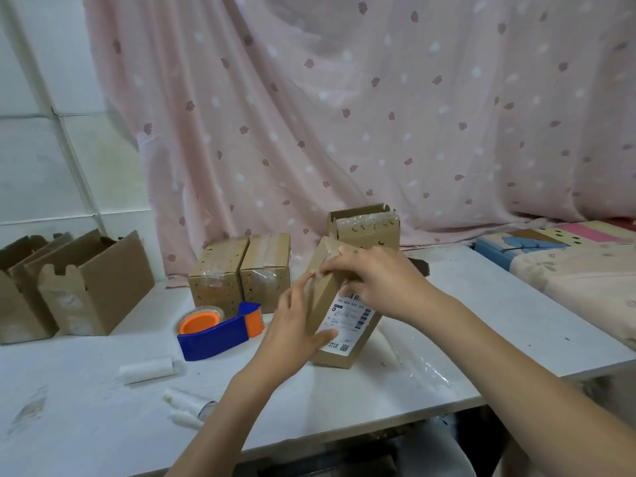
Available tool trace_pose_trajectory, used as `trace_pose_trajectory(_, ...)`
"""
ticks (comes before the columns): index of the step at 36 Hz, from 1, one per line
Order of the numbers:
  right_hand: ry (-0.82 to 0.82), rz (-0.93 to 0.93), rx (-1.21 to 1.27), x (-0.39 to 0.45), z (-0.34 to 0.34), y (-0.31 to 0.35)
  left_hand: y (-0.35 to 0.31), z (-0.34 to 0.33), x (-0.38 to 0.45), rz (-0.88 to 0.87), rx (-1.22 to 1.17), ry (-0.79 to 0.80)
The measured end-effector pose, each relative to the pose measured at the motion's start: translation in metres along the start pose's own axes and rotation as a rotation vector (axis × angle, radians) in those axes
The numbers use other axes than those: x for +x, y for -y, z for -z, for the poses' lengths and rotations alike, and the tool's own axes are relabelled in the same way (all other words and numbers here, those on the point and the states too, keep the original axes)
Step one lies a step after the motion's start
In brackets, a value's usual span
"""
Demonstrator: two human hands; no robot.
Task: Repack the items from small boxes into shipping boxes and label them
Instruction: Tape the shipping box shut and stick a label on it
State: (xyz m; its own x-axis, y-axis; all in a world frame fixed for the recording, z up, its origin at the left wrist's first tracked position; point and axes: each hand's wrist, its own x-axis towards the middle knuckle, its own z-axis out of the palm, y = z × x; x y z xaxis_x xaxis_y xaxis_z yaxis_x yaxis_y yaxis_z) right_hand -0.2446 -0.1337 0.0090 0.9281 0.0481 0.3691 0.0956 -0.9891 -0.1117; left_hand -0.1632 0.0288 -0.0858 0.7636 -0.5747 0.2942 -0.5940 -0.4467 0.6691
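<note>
The left hand (296, 327) lies flat against the left side of a tilted cardboard box (339, 304), its fingers straight and its thumb pressed on the white shipping label (347, 320) stuck to the box's front face; the right hand (375, 280) comes over the top from the right, its fingers curled over the upper end of the box and covering the label's top edge, so the print there is partly hidden and the rest is too small to read. The box stands on one lower edge on the white table (481, 325), leaning back between the two hands. Just behind it an open box (364, 223) shows bubble wrap at its mouth, its lower part hidden by the right hand. To the left, two taped boxes (241, 266) stand side by side, touching. In front of them lies a blue and orange tape dispenser (216, 328). Nearer the table's front edge lie a white roll (151, 368) and some white pieces (187, 406) that are hard to make out. At the far left, empty open cartons (79, 280) are cut off by the frame edge
</note>
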Motion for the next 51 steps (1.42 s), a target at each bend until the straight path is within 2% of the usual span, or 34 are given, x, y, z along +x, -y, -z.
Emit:
trace_pose_trajectory(4,-0.032,-0.091,0.186,-0.001,-0.007,-0.016,0.01,0.003,-0.003,-0.009,-0.061,-0.038)
trace_pose_trajectory(9,-0.218,-0.294,0.645,-0.01,-0.022,-0.034,0.013,0.012,-0.003,0.008,-0.114,-0.329)
trace_pose_trajectory(11,-0.279,-0.33,0.793,-0.013,-0.03,-0.037,0.011,0.014,-0.002,0.0,-0.11,-0.401)
trace_pose_trajectory(19,-0.315,-0.373,0.988,-0.025,-0.062,-0.042,0.007,0.021,-0.006,0.008,0.036,-0.363)
trace_pose_trajectory(23,-0.284,-0.41,1.012,-0.031,-0.082,-0.04,0.016,0.021,-0.012,0.023,0.141,-0.278)
trace_pose_trajectory(27,-0.241,-0.399,0.971,-0.038,-0.098,-0.038,0.027,0.015,-0.02,0.039,0.145,-0.227)
trace_pose_trajectory(40,-0.261,-0.403,0.904,-0.049,-0.115,-0.034,0.036,-0.004,-0.025,0.012,0.133,-0.335)
trace_pose_trajectory(51,-0.225,-0.418,0.848,-0.054,-0.113,-0.028,0.031,0.001,-0.027,0.038,0.089,-0.311)
